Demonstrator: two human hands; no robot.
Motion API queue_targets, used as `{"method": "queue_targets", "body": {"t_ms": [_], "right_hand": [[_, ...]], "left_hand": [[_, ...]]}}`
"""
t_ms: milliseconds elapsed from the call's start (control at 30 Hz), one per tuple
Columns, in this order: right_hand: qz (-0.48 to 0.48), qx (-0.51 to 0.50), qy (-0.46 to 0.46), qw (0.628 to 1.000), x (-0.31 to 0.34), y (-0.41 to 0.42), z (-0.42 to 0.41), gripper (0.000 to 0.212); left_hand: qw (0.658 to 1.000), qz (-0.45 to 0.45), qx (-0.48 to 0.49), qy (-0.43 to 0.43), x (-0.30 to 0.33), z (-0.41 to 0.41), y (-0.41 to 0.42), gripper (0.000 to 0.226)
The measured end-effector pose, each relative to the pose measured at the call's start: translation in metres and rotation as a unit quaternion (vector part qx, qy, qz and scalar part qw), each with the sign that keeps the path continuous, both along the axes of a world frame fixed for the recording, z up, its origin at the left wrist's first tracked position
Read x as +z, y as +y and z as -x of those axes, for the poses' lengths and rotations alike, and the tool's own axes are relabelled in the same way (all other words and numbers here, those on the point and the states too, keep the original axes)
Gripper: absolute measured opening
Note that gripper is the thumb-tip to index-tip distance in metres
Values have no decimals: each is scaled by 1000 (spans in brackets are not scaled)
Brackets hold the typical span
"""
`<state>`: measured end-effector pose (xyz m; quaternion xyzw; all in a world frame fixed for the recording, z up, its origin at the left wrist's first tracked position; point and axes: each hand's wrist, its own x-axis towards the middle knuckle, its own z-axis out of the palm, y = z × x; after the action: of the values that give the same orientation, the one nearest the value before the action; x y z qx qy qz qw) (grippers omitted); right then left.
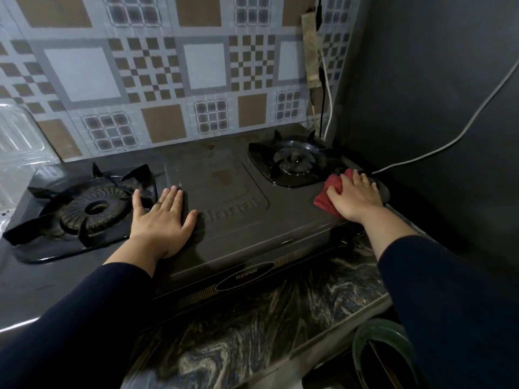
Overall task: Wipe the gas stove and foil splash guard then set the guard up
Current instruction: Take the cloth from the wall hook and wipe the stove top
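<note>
Stove-wiping step: right hand (355,196) presses red cloth (330,195) on Rinnai gas stove (233,203). Left hand (163,217) lies flat, empty. Next, sweep leftward

"Rinnai" on gas stove (238,209) top and front panel.

We see a dark marbled countertop (252,327) with pale swirling veins, running from the front edge back to the patterned wall. Directly on it sits a black two-burner gas stove (238,220), set at a slant. A pale cable (438,153) trails down to the counter's back right corner.
</note>
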<state>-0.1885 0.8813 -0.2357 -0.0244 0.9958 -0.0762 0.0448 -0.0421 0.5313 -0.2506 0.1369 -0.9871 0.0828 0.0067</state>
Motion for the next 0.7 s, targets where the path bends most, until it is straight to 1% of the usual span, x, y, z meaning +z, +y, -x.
{"method": "queue_targets", "body": {"t_ms": [167, 233, 333, 467, 567, 633, 700], "right_hand": [[-16, -46, -17, 999, 8, -8, 8, 70], [-13, -39, -12, 999, 4, -22, -7, 71], [-5, -10, 22, 1000, -2, -50, -39, 72], [-5, 46, 27, 999, -3, -95, -75, 76], [3, 124, 29, 992, -4, -130, -91, 75], [13, 176, 32, 984, -4, -148, -94, 73], [22, 214, 27, 976, -3, -157, -87, 70]], "left_hand": [[1000, 9, 0, 3, 3, 2, 1, 72], [1000, 10, 0, -1, 4, 3, 2, 73], [1000, 13, 3, -10, 6, 3, 5, 72], [1000, 4, 4, -11, 10, 3, 8, 71], [1000, 5, -2, -10, 14, 2, 8, 70], [1000, 7, -8, 11, 17, 5, 10, 68], [998, -20, -17, 51, 20, 12, 14, 65]]}}
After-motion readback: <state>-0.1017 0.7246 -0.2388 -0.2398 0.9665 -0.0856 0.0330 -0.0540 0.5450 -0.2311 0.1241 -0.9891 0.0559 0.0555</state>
